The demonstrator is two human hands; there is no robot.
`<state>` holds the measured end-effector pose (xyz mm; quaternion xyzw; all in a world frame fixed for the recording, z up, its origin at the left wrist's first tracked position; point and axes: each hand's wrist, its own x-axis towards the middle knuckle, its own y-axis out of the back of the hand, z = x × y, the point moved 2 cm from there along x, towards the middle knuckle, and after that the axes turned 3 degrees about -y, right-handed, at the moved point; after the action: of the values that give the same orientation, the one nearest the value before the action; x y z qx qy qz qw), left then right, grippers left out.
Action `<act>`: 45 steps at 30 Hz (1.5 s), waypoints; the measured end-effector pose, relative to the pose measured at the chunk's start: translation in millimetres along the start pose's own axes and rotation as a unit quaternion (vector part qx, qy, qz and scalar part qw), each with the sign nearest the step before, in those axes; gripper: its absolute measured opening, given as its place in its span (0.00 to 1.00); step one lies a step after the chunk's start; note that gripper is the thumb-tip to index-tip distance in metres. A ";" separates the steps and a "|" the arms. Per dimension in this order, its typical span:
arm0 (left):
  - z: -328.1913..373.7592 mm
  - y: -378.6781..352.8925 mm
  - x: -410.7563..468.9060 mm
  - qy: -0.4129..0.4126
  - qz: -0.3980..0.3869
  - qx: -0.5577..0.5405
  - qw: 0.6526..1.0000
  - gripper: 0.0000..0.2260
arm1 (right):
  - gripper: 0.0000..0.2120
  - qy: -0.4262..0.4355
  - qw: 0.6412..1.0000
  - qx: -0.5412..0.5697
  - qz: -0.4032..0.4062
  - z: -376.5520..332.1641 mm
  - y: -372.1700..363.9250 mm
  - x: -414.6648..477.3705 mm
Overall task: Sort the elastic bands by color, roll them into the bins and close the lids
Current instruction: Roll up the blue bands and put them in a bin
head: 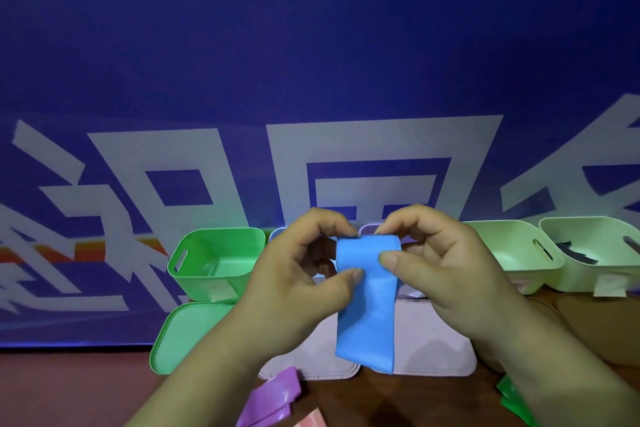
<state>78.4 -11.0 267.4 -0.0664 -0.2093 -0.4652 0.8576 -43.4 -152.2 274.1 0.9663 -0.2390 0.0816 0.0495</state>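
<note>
Band of wide blue elastic [367,308] hangs above the brown desk [398,402], its top edge turned over, in front of the middle of the row of bins. The left hand [298,274] keeps a closed grip on its left edge, thumb in front and fingers curled behind, and the right hand [443,263] pinches the turned-over top likewise. An open bright green plastic bin [214,263] stands far left, and a purple elastic band [273,395] lies near.
</note>
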 end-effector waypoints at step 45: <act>2.8 -3.2 1.8 0.034 0.041 0.002 0.999 0.12 | 0.16 -0.052 0.998 0.009 -0.034 3.8 1.5 -0.2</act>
<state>75.8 -13.2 270.4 -0.0576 -0.1778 -0.4315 0.8825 -43.8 -154.0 270.4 0.9772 -0.2078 0.0320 0.0306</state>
